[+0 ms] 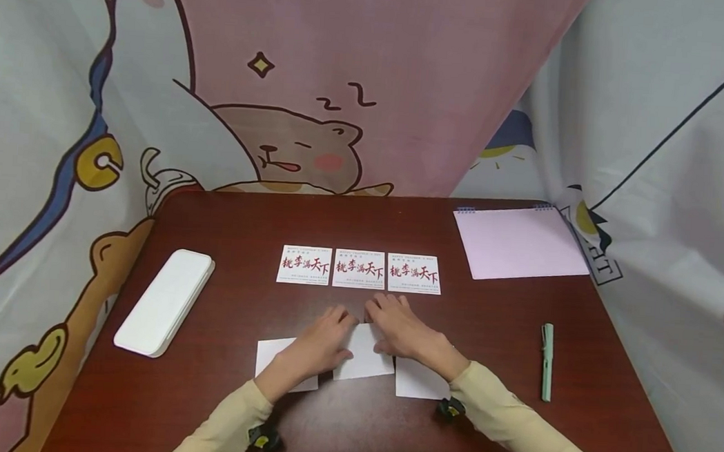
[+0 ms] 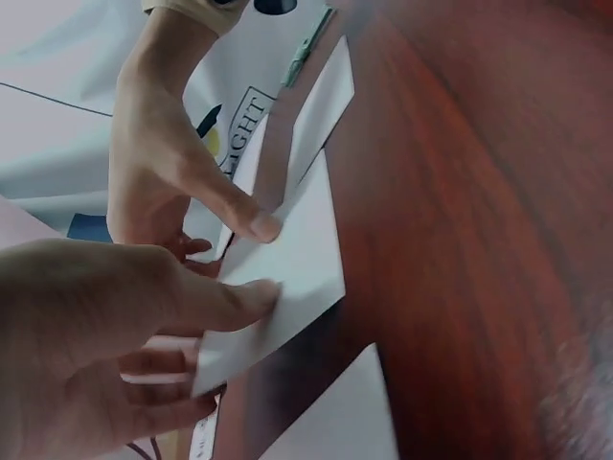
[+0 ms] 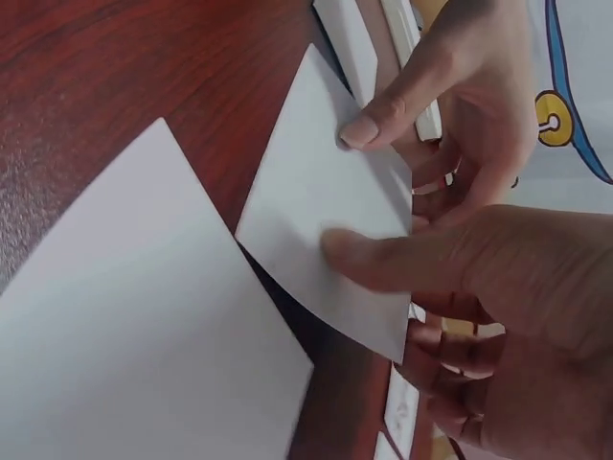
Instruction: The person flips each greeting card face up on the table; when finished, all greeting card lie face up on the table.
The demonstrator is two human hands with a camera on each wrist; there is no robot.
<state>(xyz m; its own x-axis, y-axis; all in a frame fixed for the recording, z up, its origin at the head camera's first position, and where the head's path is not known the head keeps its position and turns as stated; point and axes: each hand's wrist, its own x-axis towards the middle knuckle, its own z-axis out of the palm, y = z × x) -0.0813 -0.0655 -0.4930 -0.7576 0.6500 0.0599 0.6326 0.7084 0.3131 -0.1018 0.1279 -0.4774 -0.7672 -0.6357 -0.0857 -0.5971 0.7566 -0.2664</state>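
Note:
Both hands hold one blank white card (image 1: 363,354) at the middle of the table's near row. My left hand (image 1: 324,341) pinches its left side, thumb on top and fingers beneath, as the left wrist view shows. On the opposite side my right hand (image 1: 402,329) pinches it the same way, its thumb (image 3: 369,259) flat on the white face. The card is tilted, its far edge raised. Another blank card (image 1: 273,355) lies partly under the left forearm, and a third blank card (image 1: 421,382) lies partly under the right wrist.
Beyond the hands, three cards with red Chinese characters (image 1: 359,270) lie in a row. A white case (image 1: 164,304) rests at the left, a pink spiral notebook (image 1: 519,242) at the back right, and a green pen (image 1: 546,362) at the right. Printed curtains surround the brown table (image 1: 244,226).

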